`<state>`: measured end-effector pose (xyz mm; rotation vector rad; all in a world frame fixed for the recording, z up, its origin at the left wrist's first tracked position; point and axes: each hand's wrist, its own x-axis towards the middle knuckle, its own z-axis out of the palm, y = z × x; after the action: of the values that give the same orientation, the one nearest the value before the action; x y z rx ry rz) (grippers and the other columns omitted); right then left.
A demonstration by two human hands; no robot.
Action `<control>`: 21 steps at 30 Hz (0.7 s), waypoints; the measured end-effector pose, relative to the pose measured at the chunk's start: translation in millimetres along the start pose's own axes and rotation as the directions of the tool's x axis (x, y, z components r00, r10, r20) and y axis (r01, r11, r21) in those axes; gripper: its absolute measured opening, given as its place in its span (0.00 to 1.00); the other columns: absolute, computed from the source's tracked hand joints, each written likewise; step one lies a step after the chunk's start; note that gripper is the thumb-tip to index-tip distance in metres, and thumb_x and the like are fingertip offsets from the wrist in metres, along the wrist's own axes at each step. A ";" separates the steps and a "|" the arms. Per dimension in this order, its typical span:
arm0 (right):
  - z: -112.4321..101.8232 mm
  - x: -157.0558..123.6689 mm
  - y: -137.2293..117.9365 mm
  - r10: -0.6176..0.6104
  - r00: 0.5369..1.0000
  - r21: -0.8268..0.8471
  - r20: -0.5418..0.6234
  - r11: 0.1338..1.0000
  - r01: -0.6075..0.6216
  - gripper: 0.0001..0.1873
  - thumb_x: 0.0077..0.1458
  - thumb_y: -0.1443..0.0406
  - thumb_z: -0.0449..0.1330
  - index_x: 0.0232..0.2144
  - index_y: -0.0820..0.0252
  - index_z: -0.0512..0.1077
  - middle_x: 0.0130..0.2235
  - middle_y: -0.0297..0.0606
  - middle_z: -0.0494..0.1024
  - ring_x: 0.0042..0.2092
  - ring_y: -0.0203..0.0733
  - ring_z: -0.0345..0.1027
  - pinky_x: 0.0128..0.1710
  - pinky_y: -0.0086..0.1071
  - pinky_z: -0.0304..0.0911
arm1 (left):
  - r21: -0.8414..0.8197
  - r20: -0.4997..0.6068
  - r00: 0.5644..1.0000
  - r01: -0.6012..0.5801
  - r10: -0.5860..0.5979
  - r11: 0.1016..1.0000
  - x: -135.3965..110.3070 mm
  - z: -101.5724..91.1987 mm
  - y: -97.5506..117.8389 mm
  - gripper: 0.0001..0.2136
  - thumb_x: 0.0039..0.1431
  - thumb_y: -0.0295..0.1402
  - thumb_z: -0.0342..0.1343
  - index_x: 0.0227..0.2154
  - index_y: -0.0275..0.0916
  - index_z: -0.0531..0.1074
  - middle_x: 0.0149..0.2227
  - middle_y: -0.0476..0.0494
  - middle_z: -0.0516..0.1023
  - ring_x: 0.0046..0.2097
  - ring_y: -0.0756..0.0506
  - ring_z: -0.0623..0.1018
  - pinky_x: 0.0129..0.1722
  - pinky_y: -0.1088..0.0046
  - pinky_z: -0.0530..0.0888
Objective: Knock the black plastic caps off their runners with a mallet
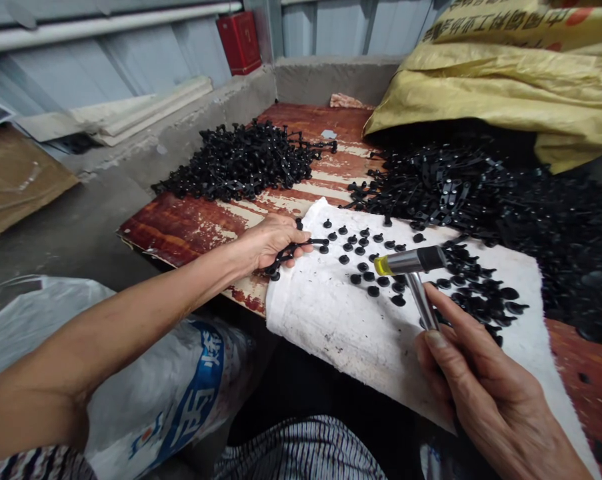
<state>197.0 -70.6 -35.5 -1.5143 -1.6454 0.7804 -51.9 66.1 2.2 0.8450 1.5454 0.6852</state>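
My left hand is closed on a black jointed plastic part at the left edge of a white cloth. One arm of that part reaches right, close to the small black round pieces standing on the cloth. In my right hand is a small mallet, gripped by its metal handle. Its head has a yellow face on the left and a black one on the right, held above the cloth. More black round pieces crowd together just beyond the mallet.
A heap of black jointed parts lies at the back left of the worn red board. Another large heap spills from a yellow woven sack at the right. A white printed sack stands below the board's left side.
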 end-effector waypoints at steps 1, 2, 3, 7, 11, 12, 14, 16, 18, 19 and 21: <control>0.0 -0.4 1.0 -0.008 1.000 -0.002 -0.003 1.000 0.008 0.24 0.65 0.57 0.53 0.61 0.49 0.67 0.48 0.46 0.81 0.53 0.51 0.74 0.42 0.38 0.76 | 0.007 0.000 1.000 -0.004 0.004 1.000 0.2 0.1 0.0 0.16 0.60 0.20 0.53 0.20 0.39 0.59 0.18 0.49 0.74 0.15 0.56 0.65 0.13 0.80 0.60; 0.1 -0.6 2.2 -0.021 1.000 -0.012 -0.003 1.000 0.021 0.23 0.65 0.58 0.52 0.61 0.49 0.66 0.49 0.46 0.81 0.55 0.51 0.73 0.44 0.40 0.76 | 0.016 -0.002 1.000 -0.010 0.010 1.000 0.3 0.2 -0.1 0.15 0.60 0.20 0.53 0.21 0.39 0.59 0.18 0.49 0.74 0.15 0.56 0.65 0.13 0.80 0.60; 0.4 -0.7 3.2 -0.041 0.999 -0.030 -0.002 0.999 0.041 0.24 0.65 0.59 0.52 0.62 0.48 0.65 0.49 0.45 0.81 0.56 0.51 0.71 0.46 0.41 0.75 | 0.024 -0.006 1.000 -0.018 0.018 1.000 0.4 0.2 -0.2 0.15 0.60 0.20 0.53 0.21 0.39 0.58 0.18 0.49 0.74 0.15 0.56 0.65 0.13 0.80 0.59; 2.1 4.2 0.3 -0.200 0.976 -0.138 0.081 0.968 0.210 0.25 0.65 0.65 0.51 0.64 0.51 0.62 0.56 0.45 0.77 0.57 0.50 0.70 0.54 0.46 0.68 | 0.062 -0.035 0.999 -0.037 0.039 0.997 -0.6 0.9 -0.4 0.15 0.60 0.21 0.54 0.21 0.40 0.58 0.18 0.49 0.74 0.16 0.56 0.65 0.14 0.79 0.59; 5.4 23.3 -16.4 -0.396 0.906 -0.212 0.152 0.882 0.421 0.27 0.64 0.70 0.50 0.65 0.58 0.61 0.59 0.46 0.73 0.56 0.48 0.72 0.56 0.43 0.66 | 0.069 -0.046 0.999 -0.022 0.025 0.997 -1.5 2.4 0.5 0.15 0.60 0.21 0.53 0.21 0.40 0.59 0.18 0.49 0.73 0.16 0.55 0.64 0.14 0.79 0.59; 7.2 30.5 -21.2 -0.425 0.892 -0.220 0.154 0.865 0.450 0.28 0.63 0.71 0.50 0.65 0.61 0.61 0.59 0.48 0.73 0.55 0.48 0.72 0.56 0.43 0.67 | 0.072 -0.050 0.998 -0.023 0.026 0.997 -1.6 2.8 0.8 0.15 0.60 0.21 0.53 0.21 0.40 0.58 0.18 0.49 0.73 0.16 0.55 0.64 0.14 0.79 0.59; 12.5 45.8 -28.7 -0.442 0.881 -0.247 0.171 0.846 0.472 0.28 0.63 0.71 0.48 0.65 0.66 0.61 0.57 0.52 0.75 0.55 0.52 0.73 0.54 0.45 0.69 | 0.086 -0.052 0.998 -0.031 0.036 0.996 -1.6 3.3 1.4 0.15 0.60 0.20 0.53 0.21 0.40 0.59 0.17 0.49 0.73 0.15 0.55 0.64 0.14 0.79 0.59; 19.8 59.6 -31.5 -0.410 0.886 -0.294 0.214 0.838 0.459 0.29 0.62 0.71 0.48 0.64 0.65 0.63 0.50 0.52 0.80 0.51 0.55 0.75 0.51 0.48 0.71 | 0.101 -0.048 0.997 -0.049 0.054 0.994 -1.9 3.4 1.9 0.14 0.59 0.20 0.54 0.21 0.39 0.60 0.17 0.49 0.72 0.15 0.56 0.65 0.14 0.80 0.59; 27.6 68.9 -29.5 -0.371 0.897 -0.317 0.241 0.843 0.434 0.29 0.61 0.71 0.49 0.64 0.60 0.64 0.42 0.48 0.83 0.45 0.56 0.79 0.46 0.49 0.74 | 0.111 -0.045 0.996 -0.068 0.074 0.991 -2.3 3.2 2.5 0.14 0.58 0.20 0.54 0.21 0.38 0.61 0.17 0.49 0.72 0.15 0.56 0.64 0.14 0.80 0.59; 31.0 71.5 -27.3 -0.359 0.901 -0.315 0.243 0.849 0.424 0.29 0.60 0.70 0.49 0.64 0.58 0.65 0.39 0.45 0.83 0.41 0.54 0.79 0.43 0.47 0.75 | 0.114 -0.044 0.996 -0.073 0.079 0.991 -2.6 3.0 2.8 0.13 0.58 0.20 0.54 0.21 0.38 0.61 0.17 0.50 0.72 0.15 0.56 0.64 0.14 0.80 0.59; 35.7 73.0 -22.1 -0.355 0.904 -0.293 0.238 0.861 0.415 0.29 0.61 0.69 0.49 0.64 0.55 0.65 0.35 0.43 0.83 0.36 0.52 0.79 0.38 0.45 0.76 | 0.111 -0.036 0.997 -0.066 0.070 0.992 -3.0 2.0 3.4 0.13 0.58 0.20 0.54 0.21 0.38 0.61 0.16 0.50 0.72 0.15 0.56 0.63 0.13 0.80 0.59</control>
<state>154.0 1.4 -26.9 -1.2892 -2.2208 0.4316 -49.4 65.5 6.4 0.9754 1.6072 0.6747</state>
